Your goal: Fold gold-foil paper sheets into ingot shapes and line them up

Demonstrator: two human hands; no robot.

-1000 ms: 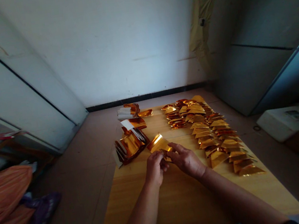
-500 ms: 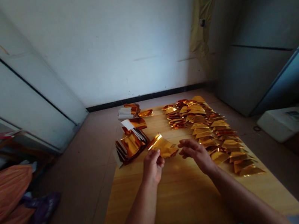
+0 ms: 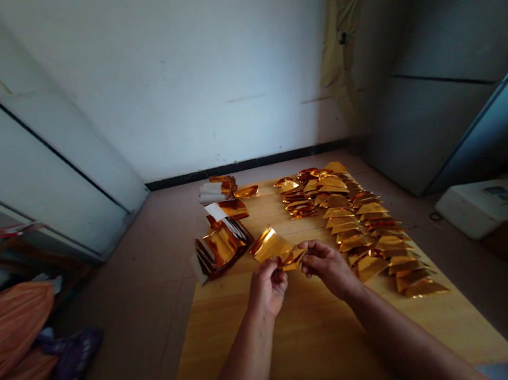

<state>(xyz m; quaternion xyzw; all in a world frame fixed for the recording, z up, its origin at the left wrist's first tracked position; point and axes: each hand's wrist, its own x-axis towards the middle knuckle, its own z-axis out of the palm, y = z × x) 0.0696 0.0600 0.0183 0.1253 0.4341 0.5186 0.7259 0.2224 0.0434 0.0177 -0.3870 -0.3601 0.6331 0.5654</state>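
Gold foil paper (image 3: 292,258) being pinched between left hand (image 3: 266,286) and right hand (image 3: 330,268), both closed narrow, over worktop (image 3: 312,348); foil-sheet stack (image 3: 222,247) being seen at ten o'clock from hold, folded foil pieces (image 3: 339,214) at two. Probably light, slippery, easily creased; edges best being gripped.

One left hand (image 3: 268,287), one right hand (image 3: 330,268), one held gold sheet (image 3: 270,247), one table (image 3: 307,342), one white box (image 3: 467,211), at least two gold sheet bundles (image 3: 223,246), over twenty overlapping folded gold pieces (image 3: 340,223)
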